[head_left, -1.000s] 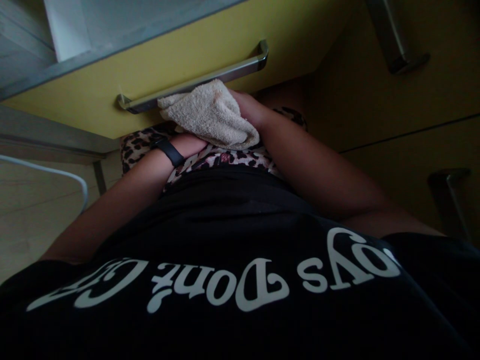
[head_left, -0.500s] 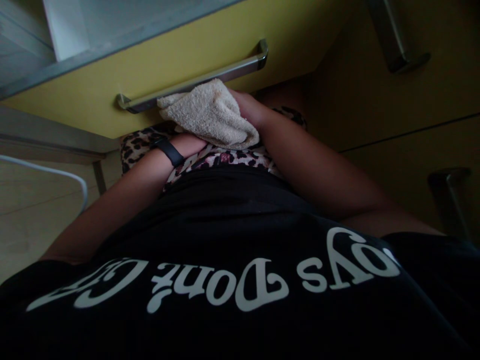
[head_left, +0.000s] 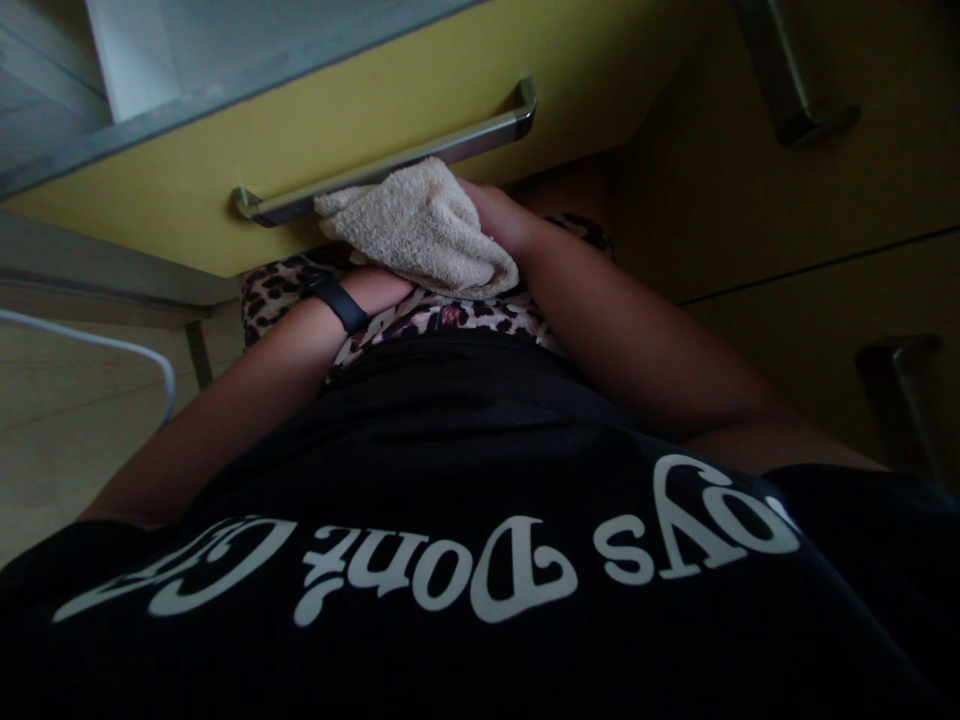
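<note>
Below the drawer handle [head_left: 390, 160], both hands are meeting in a beige towel [head_left: 420, 232], bunched just under the bar and over the leopard-print fabric [head_left: 450, 318]. Right hand [head_left: 501, 215] is gripping the towel's far edge, its fingers curling in. Left hand [head_left: 382, 285] is lying mostly under the cloth; its fingers are hidden, so their grip cannot be told. A black band [head_left: 341, 300] is circling that wrist.

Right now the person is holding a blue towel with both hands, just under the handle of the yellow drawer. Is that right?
Nearly. The towel is beige, not blue, as the head view shows. Both hands are on it, the right hand and the left hand, just under the handle of the yellow drawer.
</note>
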